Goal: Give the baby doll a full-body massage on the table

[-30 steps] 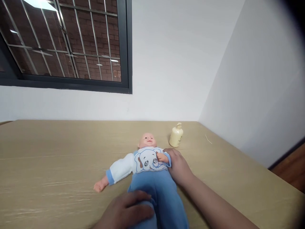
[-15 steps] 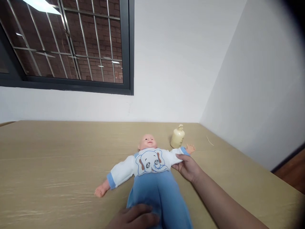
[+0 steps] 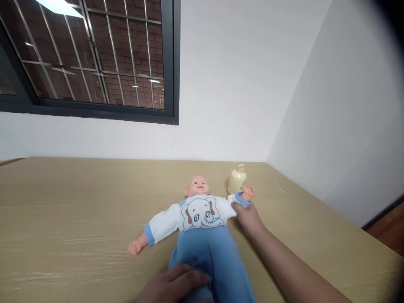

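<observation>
A baby doll (image 3: 202, 244) lies on its back on the wooden table, head away from me. It wears a white top with an elephant face and blue trousers, and its arms are spread. My right hand (image 3: 249, 216) is closed around the doll's sleeved arm on the right, just below the blue cuff, and holds it raised. My left hand (image 3: 179, 284) lies over the trouser leg near the bottom edge, its fingers curled across the cloth; the thumb is hidden. The doll's other arm stretches out untouched to the left.
A cream pump bottle (image 3: 236, 180) stands behind the doll's raised hand. A thin pale strip (image 3: 279, 187) lies farther right on the table (image 3: 78, 202). White walls meet at the table's back right corner, and a barred window (image 3: 94, 54) is at upper left.
My right hand has turned and lifted the doll's arm, so the doll's hand now points up in front of the bottle. My left hand stays on the trouser leg.
</observation>
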`<state>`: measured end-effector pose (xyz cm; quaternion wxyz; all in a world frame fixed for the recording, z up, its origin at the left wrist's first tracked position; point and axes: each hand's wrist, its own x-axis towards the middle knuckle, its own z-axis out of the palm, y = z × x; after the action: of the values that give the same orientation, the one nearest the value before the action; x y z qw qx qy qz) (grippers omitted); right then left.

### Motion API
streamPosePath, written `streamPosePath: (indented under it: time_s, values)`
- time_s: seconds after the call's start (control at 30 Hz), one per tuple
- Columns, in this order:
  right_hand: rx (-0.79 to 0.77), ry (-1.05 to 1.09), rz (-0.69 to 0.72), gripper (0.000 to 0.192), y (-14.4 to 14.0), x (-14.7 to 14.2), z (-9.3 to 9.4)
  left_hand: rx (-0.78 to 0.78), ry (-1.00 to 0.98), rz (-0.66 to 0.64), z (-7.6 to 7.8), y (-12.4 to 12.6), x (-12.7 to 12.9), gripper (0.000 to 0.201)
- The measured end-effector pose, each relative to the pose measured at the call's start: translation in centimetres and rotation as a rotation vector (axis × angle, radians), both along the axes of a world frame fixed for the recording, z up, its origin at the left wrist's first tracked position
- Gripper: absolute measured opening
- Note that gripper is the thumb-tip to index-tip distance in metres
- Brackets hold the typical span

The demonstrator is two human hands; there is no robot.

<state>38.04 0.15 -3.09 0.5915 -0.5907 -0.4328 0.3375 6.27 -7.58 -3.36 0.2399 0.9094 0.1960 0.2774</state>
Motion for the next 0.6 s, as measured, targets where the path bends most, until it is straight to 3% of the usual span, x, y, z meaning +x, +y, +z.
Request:
streamPosePath:
  time_s: [0.1, 0.23, 0.37, 0.43, 0.5, 0.6]
  values:
    - [0.027, -0.459, -0.019, 0.046, -0.8, -0.8, 1.2, 0.085, 0.001, -0.077, 0.2, 0.3, -0.2, 0.035]
    - [-0.042, -0.815, 0.039, 0.028, -2.2, -2.7, 3.1, 0.027, -0.080, 0.025, 2.1, 0.3, -0.2, 0.029]
    - [-0.035, -1.159, 0.056, 0.020, -2.8, -4.2, 3.9, -0.035, -0.157, 0.046, 3.1, 0.6, -0.3, 0.050]
    - [-0.022, -1.293, 0.060, 0.025, -2.9, -4.5, 4.1, -0.047, -0.226, 0.067, 3.1, 0.7, -0.3, 0.059]
    - [-0.002, -1.379, 0.069, 0.033, -3.0, -4.7, 4.2, -0.105, -0.281, 0.137, 3.0, 0.7, -0.3, 0.056]
    - [0.042, -1.434, 0.080, 0.035, -3.2, -4.8, 4.6, -0.351, -0.260, 0.272, 3.0, 0.7, 0.2, 0.035]
